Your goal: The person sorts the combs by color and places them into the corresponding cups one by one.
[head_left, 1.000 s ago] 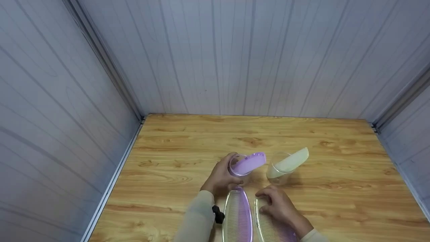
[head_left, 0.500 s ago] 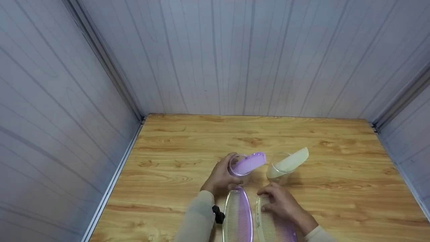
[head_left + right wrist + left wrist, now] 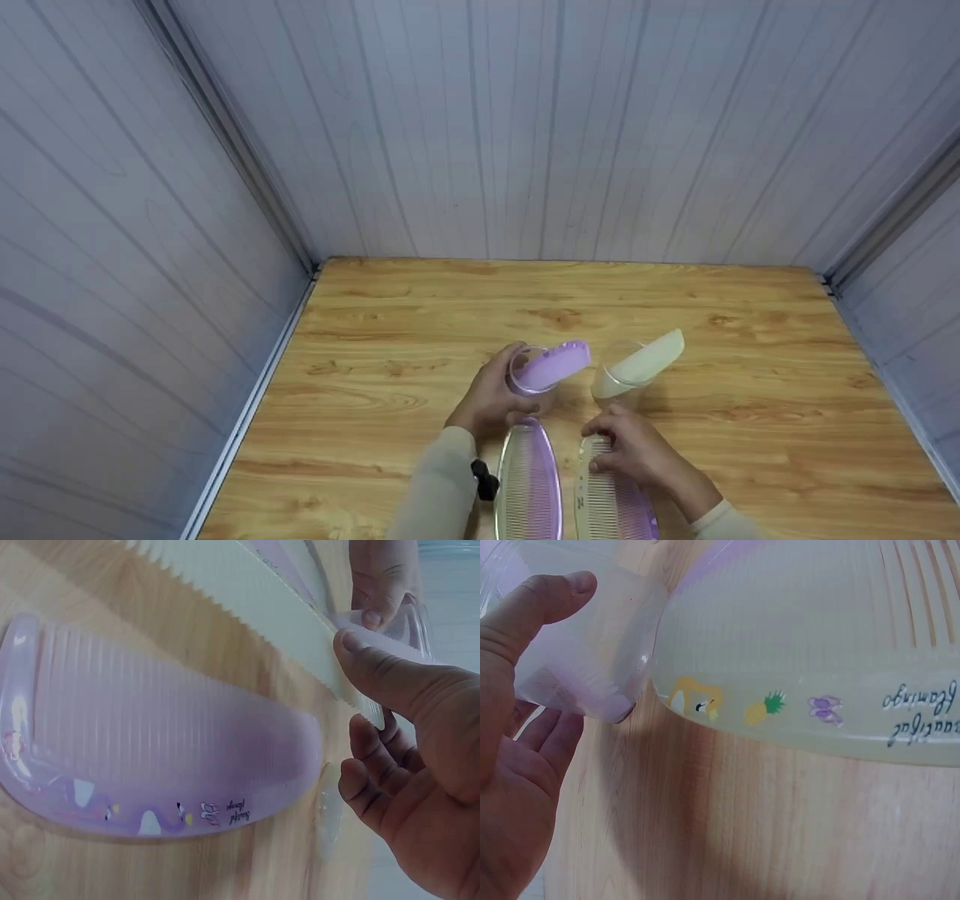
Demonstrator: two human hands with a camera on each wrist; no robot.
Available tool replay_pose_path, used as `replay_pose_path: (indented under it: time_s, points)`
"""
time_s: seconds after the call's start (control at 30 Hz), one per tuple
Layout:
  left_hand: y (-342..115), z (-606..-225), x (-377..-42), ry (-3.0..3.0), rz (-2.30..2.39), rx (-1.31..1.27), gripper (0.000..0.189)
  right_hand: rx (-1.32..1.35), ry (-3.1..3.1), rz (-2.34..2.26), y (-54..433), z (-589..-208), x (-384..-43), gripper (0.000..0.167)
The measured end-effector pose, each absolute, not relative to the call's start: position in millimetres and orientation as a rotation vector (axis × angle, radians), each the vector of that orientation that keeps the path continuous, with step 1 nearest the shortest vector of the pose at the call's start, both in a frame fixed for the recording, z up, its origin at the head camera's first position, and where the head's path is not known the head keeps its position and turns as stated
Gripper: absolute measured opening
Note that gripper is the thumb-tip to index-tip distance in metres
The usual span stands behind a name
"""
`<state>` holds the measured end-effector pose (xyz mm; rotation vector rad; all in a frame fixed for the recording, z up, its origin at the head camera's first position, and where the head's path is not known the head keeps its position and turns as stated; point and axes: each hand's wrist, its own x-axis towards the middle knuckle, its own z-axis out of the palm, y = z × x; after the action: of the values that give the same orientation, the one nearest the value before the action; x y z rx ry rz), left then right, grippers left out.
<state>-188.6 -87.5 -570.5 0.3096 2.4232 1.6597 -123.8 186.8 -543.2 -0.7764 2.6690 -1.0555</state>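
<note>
My left hand (image 3: 491, 394) grips a clear plastic cup (image 3: 607, 622), its thumb on the near side and fingers round the far side. A purple comb (image 3: 559, 364) leans out of this cup to the right. My right hand (image 3: 645, 450) pinches the far end of a pale yellow comb (image 3: 591, 491) between thumb and fingers. In the right wrist view that comb (image 3: 277, 622) is tilted edge-up, teeth toward a purple comb (image 3: 172, 765) lying flat on the table. Left of it lies a comb pair, a yellow side (image 3: 513, 480) and a purple side (image 3: 553, 480).
A second clear cup (image 3: 611, 386) stands just beyond my right hand, with a pale yellow comb (image 3: 652, 356) leaning out of it. The wood-grain table (image 3: 420, 300) meets grey panel walls (image 3: 480, 150) at the back and sides. A black fitting (image 3: 486, 480) sits at my left sleeve.
My right hand has shifted slightly right with the yellow comb, whose printed spine has turned more into view. My left hand and the cup have stayed put.
</note>
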Motion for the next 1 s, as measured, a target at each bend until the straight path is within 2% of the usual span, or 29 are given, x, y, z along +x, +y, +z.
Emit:
replay_pose_path:
  time_s: [0.27, 0.53, 1.0]
  points:
    - [-87.3, -571.8, -190.1, 2.419, 1.662, 0.313, 0.105, -0.681, 2.612, -1.131, 195.5, -539.3, -124.6, 0.039]
    - [-89.3, -572.8, -189.5, 2.432, 1.642, 0.329, 0.099, -0.611, 2.545, -1.216, 203.9, -532.3, -121.9, 0.041]
    - [-89.1, -572.5, -190.4, 2.422, 1.643, 0.339, 0.103, -0.497, 2.374, -1.426, 215.7, -507.0, -116.9, 0.043]
